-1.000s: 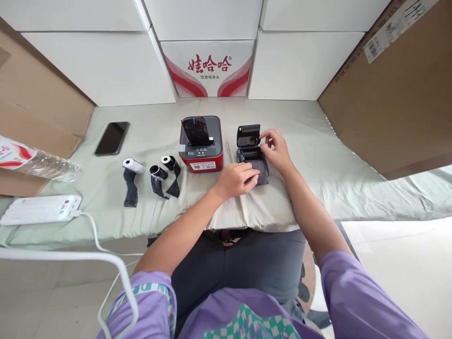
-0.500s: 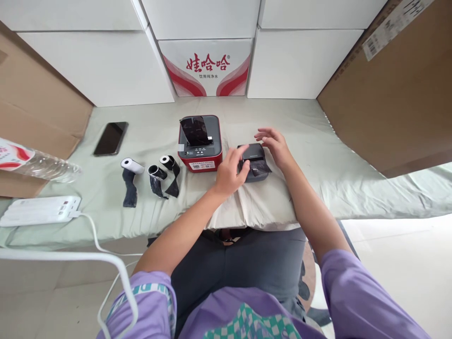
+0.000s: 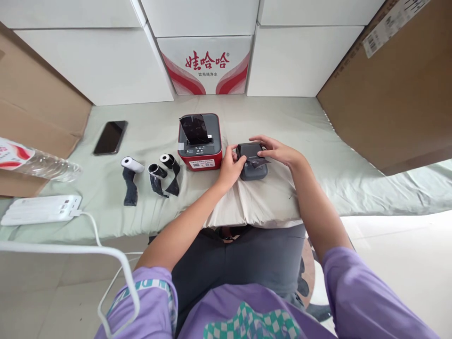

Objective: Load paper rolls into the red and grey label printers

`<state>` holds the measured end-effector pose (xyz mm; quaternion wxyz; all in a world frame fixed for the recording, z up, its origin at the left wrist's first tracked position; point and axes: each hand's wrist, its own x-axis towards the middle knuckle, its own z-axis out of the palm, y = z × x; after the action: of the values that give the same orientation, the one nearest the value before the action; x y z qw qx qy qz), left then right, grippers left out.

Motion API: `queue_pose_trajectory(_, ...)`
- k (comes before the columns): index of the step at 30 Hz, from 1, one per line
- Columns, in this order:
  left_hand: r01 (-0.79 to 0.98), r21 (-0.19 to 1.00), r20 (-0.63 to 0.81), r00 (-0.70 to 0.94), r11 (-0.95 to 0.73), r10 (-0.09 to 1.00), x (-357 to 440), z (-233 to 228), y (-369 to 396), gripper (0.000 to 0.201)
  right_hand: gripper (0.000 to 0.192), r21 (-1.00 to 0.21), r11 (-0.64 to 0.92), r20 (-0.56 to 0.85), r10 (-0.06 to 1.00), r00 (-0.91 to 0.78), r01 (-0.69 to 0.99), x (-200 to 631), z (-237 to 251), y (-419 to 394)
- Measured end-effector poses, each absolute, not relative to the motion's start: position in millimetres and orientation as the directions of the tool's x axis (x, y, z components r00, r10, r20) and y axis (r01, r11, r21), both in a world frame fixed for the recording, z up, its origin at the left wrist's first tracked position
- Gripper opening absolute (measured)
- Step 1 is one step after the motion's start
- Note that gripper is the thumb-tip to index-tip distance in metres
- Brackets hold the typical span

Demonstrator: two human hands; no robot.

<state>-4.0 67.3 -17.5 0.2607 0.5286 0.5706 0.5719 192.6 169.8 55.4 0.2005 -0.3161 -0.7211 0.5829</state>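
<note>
We hold the small dark grey plastic printer [image 3: 252, 162] with our left hand [image 3: 230, 165] and right hand [image 3: 278, 151], just right of the red box printer [image 3: 200, 142], near the pale green cloth table's [image 3: 318, 141] front edge.

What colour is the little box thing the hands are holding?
The small printer is dark grey, seen in the head view.

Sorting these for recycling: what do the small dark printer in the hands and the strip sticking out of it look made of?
Small dark printer: likely matte grey plastic, with smooth moulded rounded corners. Strip: thin glossy black film or paper, creased; which one is unclear.
</note>
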Motion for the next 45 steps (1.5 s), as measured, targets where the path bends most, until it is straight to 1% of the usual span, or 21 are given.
queue_pose_trajectory(2, 0.305, 0.928, 0.312, -0.319, -0.214, 0.895, -3.3, -18.6, 68.9, 0.03, 0.067, -0.97, 0.113, -0.083, 0.685, -0.724, 0.217, 191.9, 54.7, 168.4)
queue_pose_trajectory(4, 0.324, 0.923, 0.316, -0.325, -0.209, 0.891, -2.1, -18.1, 68.7, 0.028, 0.067, -0.973, 0.084, -0.096, 0.705, -0.703, 0.217, 189.8, 52.7, 166.0)
queue_pose_trajectory(6, 0.371, 0.904, 0.337, -0.316, -0.211, 0.887, -0.6, -14.8, 64.9, 0.029, 0.064, -0.975, 0.064, -0.095, 0.747, -0.658, 0.213, 186.4, 48.2, 164.3)
queue_pose_trajectory(8, 0.43, 0.866, 0.394, -0.273, -0.256, 0.878, 0.6, -8.2, 56.2, 0.034, 0.059, -0.982, 0.053, -0.063, 0.81, -0.583, 0.18, 182.4, 41.6, 165.3)
queue_pose_trajectory(11, 0.488, 0.767, 0.536, -0.133, -0.416, 0.833, -2.5, 6.1, 36.9, 0.042, 0.052, -0.996, 0.036, -0.006, 0.896, -0.445, 0.086, 177.2, 31.5, 171.2)
queue_pose_trajectory(13, 0.543, 0.655, 0.663, -0.08, -0.526, 0.744, -11.8, 16.4, 25.1, 0.041, 0.051, -0.998, 0.034, 0.013, 0.924, -0.383, 0.048, 174.9, 27.3, 174.9)
queue_pose_trajectory(14, 0.583, 0.595, 0.726, -0.094, -0.553, 0.681, -19.2, 21.6, 20.9, 0.039, 0.05, -0.998, 0.038, 0.019, 0.929, -0.369, 0.046, 174.1, 26.2, 175.8)
queue_pose_trajectory(15, 0.623, 0.549, 0.779, -0.14, -0.558, 0.611, -28.3, 26.8, 18.3, 0.035, 0.05, -0.998, 0.048, 0.026, 0.932, -0.362, 0.052, 173.4, 25.7, 176.1)
queue_pose_trajectory(16, 0.656, 0.529, 0.815, -0.216, -0.539, 0.537, -38.7, 32.1, 17.0, 0.032, 0.049, -0.996, 0.06, 0.034, 0.933, -0.357, 0.061, 172.8, 25.6, 175.8)
queue_pose_trajectory(17, 0.675, 0.54, 0.827, -0.314, -0.502, 0.467, -49.9, 37.6, 17.0, 0.03, 0.048, -0.995, 0.072, 0.043, 0.933, -0.356, 0.071, 172.3, 25.8, 175.1)
queue_pose_trajectory(18, 0.677, 0.58, 0.811, -0.425, -0.453, 0.402, -61.3, 43.0, 17.7, 0.029, 0.047, -0.993, 0.084, 0.051, 0.933, -0.357, 0.079, 172.0, 26.2, 174.3)
queue_pose_trajectory(20, 0.649, 0.693, 0.721, -0.623, -0.313, 0.304, -82.9, 53.2, 19.7, 0.028, 0.045, -0.991, 0.099, 0.063, 0.931, -0.358, 0.084, 171.3, 27.0, 172.9)
queue_pose_trajectory(22, 0.596, 0.788, 0.614, -0.744, -0.154, 0.263, -100.6, 60.6, 20.4, 0.029, 0.044, -0.991, 0.103, 0.067, 0.93, -0.361, 0.083, 170.9, 27.7, 172.4)
queue_pose_trajectory(23, 0.57, 0.816, 0.572, -0.776, -0.091, 0.267, -107.7, 62.7, 20.2, 0.031, 0.044, -0.991, 0.102, 0.067, 0.931, -0.36, 0.081, 170.7, 28.0, 172.5)
queue_pose_trajectory(25, 0.534, 0.845, 0.513, -0.796, -0.026, 0.321, -119.5, 64.0, 19.3, 0.034, 0.044, -0.993, 0.092, 0.06, 0.932, -0.357, 0.074, 170.5, 28.5, 172.8)
queue_pose_trajectory(27, 0.496, 0.868, 0.453, -0.78, -0.015, 0.432, -129.8, 63.0, 18.9, 0.033, 0.044, -0.995, 0.078, 0.052, 0.935, -0.351, 0.061, 170.4, 28.9, 173.1)
queue_pose_trajectory(30, 0.351, 0.936, 0.281, -0.732, -0.01, 0.62, -145.1, 63.0, 20.2, 0.03, 0.042, -0.996, 0.075, 0.052, 0.935, -0.352, 0.051, 170.9, 28.7, 173.4)
queue_pose_trajectory(32, 0.25, 0.968, 0.175, -0.701, 0.009, 0.692, -154.2, 65.7, 20.9, 0.032, 0.041, -0.995, 0.081, 0.057, 0.932, -0.357, 0.053, 171.5, 27.8, 173.9)
queue_pose_trajectory(36, 0.184, 0.982, 0.09, -0.658, 0.044, 0.748, -162.0, 72.7, 20.5, 0.037, 0.041, -0.995, 0.088, 0.063, 0.929, -0.364, 0.053, 172.7, 24.4, 176.3)
queue_pose_trajectory(41, 0.104, 0.995, 0.061, -0.623, 0.006, 0.78, -154.6, 75.9, 24.6, 0.035, 0.038, -0.993, 0.105, 0.083, 0.928, -0.363, 0.043, 173.0, 17.2, 180.6)
queue_pose_trajectory(45, 0.075, 0.997, 0.024, -0.605, 0.027, 0.796, -152.5, 78.3, 28.3, 0.038, 0.038, -0.988, 0.149, 0.121, 0.926, -0.358, 0.051, 172.5, 13.1, 181.6)
